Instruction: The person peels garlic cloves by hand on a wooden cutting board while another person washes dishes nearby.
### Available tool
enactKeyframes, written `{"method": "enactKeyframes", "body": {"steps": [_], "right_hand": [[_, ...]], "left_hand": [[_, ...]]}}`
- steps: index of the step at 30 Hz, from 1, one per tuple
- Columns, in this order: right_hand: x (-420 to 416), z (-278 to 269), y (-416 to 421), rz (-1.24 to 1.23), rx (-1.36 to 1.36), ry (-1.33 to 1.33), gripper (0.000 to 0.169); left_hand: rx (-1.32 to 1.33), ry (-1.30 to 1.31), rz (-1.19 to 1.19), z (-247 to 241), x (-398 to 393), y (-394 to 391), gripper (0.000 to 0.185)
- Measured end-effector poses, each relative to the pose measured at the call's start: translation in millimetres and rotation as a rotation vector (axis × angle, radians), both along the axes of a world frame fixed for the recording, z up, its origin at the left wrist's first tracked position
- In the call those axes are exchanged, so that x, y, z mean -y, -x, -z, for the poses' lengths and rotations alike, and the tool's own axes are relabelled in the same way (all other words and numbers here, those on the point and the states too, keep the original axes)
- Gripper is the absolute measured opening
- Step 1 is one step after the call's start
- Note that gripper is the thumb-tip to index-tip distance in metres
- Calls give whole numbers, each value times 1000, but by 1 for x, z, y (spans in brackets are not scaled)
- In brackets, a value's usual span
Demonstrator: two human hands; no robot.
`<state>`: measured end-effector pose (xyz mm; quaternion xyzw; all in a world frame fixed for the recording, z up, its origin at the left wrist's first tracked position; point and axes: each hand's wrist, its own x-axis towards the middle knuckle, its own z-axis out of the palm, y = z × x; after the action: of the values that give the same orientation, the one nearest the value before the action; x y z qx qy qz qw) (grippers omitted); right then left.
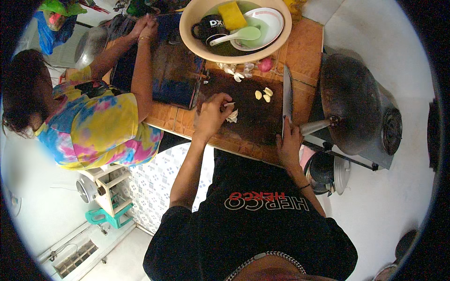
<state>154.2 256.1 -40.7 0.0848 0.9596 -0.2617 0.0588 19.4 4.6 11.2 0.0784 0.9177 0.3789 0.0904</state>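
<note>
My left hand (212, 114) is over the dark cutting board (253, 119), pinching a small pale piece of garlic (229, 104) between thumb and fingers. Just beside those fingers, part of a garlic bulb (232, 116) lies on the board. My right hand (290, 142) is at the near end of a kitchen knife (288, 91), its fingers around the handle. The long blade points away from me along the board's right edge. Several peeled garlic cloves (267, 94) sit towards the board's right side. Papery garlic pieces (238, 75) are scattered near its far edge.
A tan basin (190, 44) of dishes in water stands beyond the board, with a red onion (265, 65) near it. On the right, a wok (351, 102) rests on a gas stove (386, 154), its handle reaching towards my right hand. Another person (102, 119) works on the left.
</note>
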Motion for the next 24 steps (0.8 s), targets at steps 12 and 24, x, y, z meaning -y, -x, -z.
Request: {"method": "enactKeyframes", "body": {"steps": [12, 24], "right_hand": [[1, -10, -1, -44, -16, -71, 68], [39, -60, 85, 66, -42, 1179, 35]], "left_hand": [[325, -810, -69, 5, -6, -2, 13], [274, -912, -9, -9, -30, -5, 12]]}}
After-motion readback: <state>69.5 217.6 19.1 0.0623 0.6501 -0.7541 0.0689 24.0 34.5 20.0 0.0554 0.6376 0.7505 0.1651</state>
